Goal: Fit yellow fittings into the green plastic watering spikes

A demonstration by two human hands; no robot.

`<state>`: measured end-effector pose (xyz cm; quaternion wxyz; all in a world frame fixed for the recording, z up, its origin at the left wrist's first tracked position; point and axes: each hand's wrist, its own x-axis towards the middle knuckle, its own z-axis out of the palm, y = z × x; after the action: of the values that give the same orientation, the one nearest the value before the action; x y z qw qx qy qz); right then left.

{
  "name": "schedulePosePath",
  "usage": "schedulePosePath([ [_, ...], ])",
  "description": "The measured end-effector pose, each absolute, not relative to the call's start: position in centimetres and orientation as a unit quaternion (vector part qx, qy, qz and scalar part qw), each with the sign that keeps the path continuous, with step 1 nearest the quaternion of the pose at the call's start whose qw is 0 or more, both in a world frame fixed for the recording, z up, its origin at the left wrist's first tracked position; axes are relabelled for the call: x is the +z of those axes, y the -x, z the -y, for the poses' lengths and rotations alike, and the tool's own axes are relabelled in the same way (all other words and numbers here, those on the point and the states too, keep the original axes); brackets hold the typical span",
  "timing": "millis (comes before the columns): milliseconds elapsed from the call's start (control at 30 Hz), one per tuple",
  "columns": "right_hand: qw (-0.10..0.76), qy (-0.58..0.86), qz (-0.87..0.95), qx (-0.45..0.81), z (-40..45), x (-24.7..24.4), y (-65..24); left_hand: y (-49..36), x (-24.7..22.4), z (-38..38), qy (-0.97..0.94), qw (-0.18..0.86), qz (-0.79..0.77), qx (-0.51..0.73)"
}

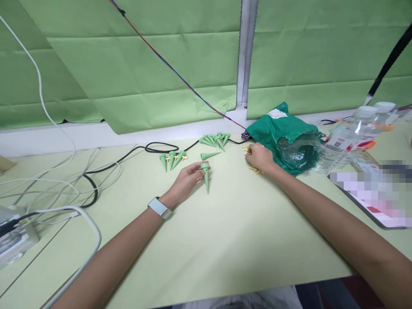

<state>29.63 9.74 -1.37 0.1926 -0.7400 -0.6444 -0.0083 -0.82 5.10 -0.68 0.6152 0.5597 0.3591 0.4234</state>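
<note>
My left hand (189,180) is closed round a green plastic plant-watering spike (206,179), its cap up and its tip pointing down. Beside the green bag, my right hand (260,157) has its fingers curled down among small yellow plastic pieces (255,170); anything between those fingertips is hidden. A single green spike (210,155) lies just beyond my left hand. Farther back is a cluster of several more green spikes (215,139). To the left, 3 spikes (173,160) lie with yellow pieces on them.
A torn green plastic bag (273,128) with clear wrap sits right of my right hand. Water bottles (349,133) and a flat, partly blurred object (370,201) are at the right. Cables (93,189) and a power strip (16,236) occupy the left. Green sheets (161,64) cover the back wall.
</note>
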Motion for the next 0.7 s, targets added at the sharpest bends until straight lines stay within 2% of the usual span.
schedulePosePath([
  [300, 0.248, 0.665, 0.704, 0.035, -8.6, -0.3, -28.2, 0.7, -0.5, -4.9, -0.555, 0.608, -0.379, 0.422],
  [500, 0.45, 0.45, 0.653, 0.411, -3.8, -0.9, -24.3, 0.6, 0.1, -4.2, -0.534, 0.627, -0.372, 0.429],
  [600, 0.509, 0.399, 0.591, 0.482, -1.4, -1.8, -22.8, 0.5, 0.2, -3.8, -0.522, 0.649, -0.359, 0.421],
  [700, 0.517, 0.39, 0.553, 0.525, -0.4, -2.6, -22.3, 0.5, 0.3, -3.4, -0.52, 0.658, -0.36, 0.408],
])
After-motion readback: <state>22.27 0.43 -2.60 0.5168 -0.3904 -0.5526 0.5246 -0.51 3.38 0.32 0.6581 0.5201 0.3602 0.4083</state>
